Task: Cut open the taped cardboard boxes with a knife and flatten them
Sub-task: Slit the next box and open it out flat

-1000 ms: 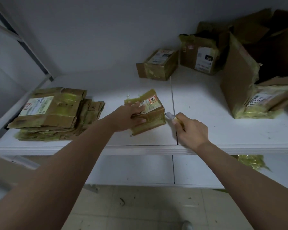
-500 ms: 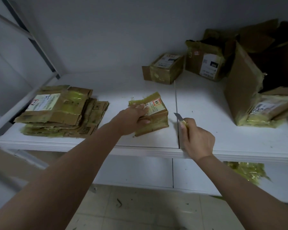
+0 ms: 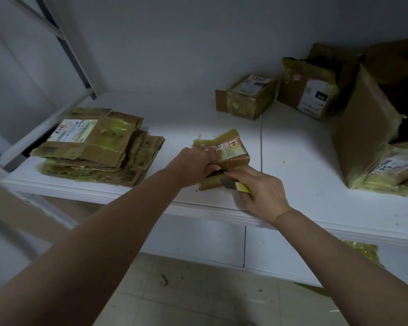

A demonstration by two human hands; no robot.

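The small taped box you are working on lies near the front edge of the white shelf, close to its middle seam, its label side up and yellow-green tape ragged along its far edge. Your left hand lies over the top of the box, fingers curled down onto it and holding it in place. Your right hand is closed around a yellow-handled knife, with the grey blade pointing left against the box's near side, just below your left fingers; how far the blade goes into the cardboard cannot be told. To your left on the same shelf, well apart from the box, sits a stack of flattened boxes, the top one carrying a white shipping label. Toward the back of the shelf, beside the seam, stands another small taped box with a flap sticking out on its left. Right of that one is a medium box with a torn top and a white label on its front. At the right edge a large opened box leans with its brown side toward you, with tape bunched along its lower edge. Under the shelf on the right, a wad of yellow-green tape scrap shows, and the tiled floor lies below.
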